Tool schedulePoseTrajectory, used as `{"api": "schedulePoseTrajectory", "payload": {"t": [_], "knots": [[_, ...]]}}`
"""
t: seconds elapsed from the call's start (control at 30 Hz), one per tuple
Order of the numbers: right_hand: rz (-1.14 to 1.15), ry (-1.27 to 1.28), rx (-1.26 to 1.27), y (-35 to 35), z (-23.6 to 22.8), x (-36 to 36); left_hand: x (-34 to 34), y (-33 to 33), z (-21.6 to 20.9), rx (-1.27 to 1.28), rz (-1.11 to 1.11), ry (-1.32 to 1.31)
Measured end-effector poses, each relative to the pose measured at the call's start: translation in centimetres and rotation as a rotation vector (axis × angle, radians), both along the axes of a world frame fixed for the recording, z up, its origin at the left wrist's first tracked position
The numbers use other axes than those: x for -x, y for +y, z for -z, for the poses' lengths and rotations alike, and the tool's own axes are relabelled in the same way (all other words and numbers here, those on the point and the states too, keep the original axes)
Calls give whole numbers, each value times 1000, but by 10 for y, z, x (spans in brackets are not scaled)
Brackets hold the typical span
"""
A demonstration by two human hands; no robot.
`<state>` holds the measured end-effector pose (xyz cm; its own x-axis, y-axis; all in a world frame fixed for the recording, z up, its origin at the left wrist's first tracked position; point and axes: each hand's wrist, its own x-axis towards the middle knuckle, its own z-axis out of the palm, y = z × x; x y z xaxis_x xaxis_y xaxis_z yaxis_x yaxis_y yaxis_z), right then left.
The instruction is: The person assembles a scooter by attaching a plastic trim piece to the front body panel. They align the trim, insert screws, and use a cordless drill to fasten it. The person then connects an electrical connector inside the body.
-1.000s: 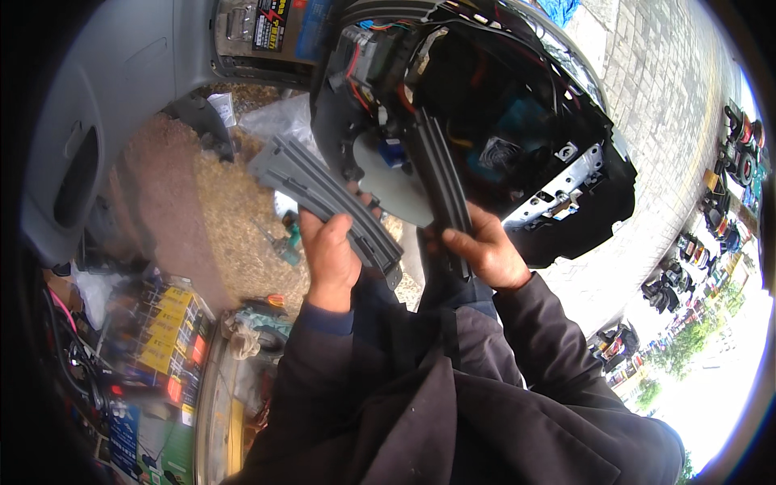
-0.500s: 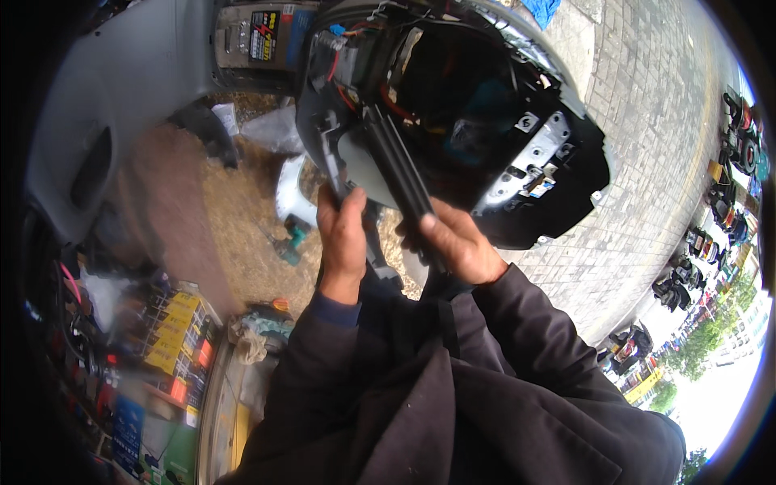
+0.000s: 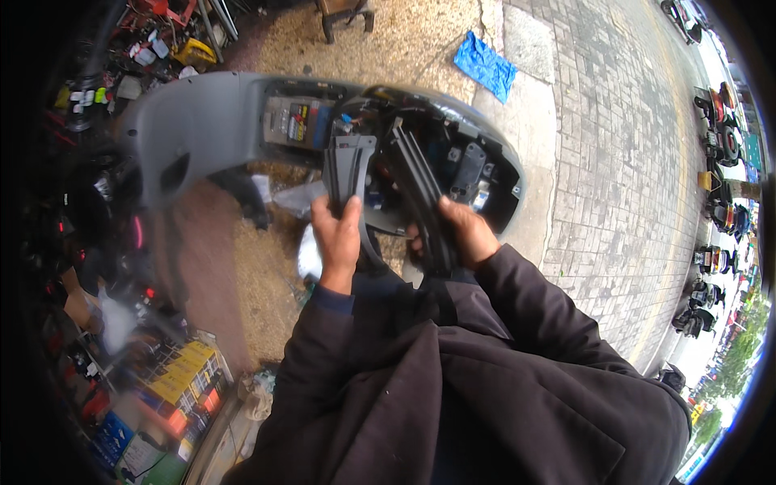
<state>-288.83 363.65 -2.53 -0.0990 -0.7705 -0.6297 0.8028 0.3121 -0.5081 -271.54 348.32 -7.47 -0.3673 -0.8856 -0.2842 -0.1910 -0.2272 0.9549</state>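
The black strip (image 3: 421, 190) looks smooth plastic, the jacket (image 3: 525, 396) matt cloth.

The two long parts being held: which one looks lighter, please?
The grey part in the left hand: its face looks mid-grey, while the dark part in the right hand looks nearly black.

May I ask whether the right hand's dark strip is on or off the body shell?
Off, apparently: the right hand holds the dark strip over the body shell, its far end visibly unattached.

A crumpled blue sheet (image 3: 486, 66) lies on the ground (image 3: 412, 40), near the grey bricks (image 3: 618, 162). Parked scooters (image 3: 713, 260) stand far off in a row, with green trees (image 3: 750, 343) close by. Boxes with yellow tops (image 3: 184, 372) sit at the lower left.
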Motion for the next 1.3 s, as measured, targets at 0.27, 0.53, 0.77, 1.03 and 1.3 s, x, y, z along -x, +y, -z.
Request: {"api": "schedulePoseTrajectory", "payload": {"t": [0.27, 0.53, 0.77, 1.03, 1.3], "knots": [[15, -122, 221, 1, -43, 19, 10, 3, -57, -222, -69, 291], [53, -241, 286, 6, -55, 21, 20, 18, -102, -201, -76, 367], [50, -173, 347, 6, -61, 26, 21, 22, -124, -230, -89, 473], [95, -140, 365, 12, -68, 26, 22, 22, -125, -179, -124, 457], [132, -106, 253, 14, -77, 26, 18, 27, -138, -226, -76, 510]]}}
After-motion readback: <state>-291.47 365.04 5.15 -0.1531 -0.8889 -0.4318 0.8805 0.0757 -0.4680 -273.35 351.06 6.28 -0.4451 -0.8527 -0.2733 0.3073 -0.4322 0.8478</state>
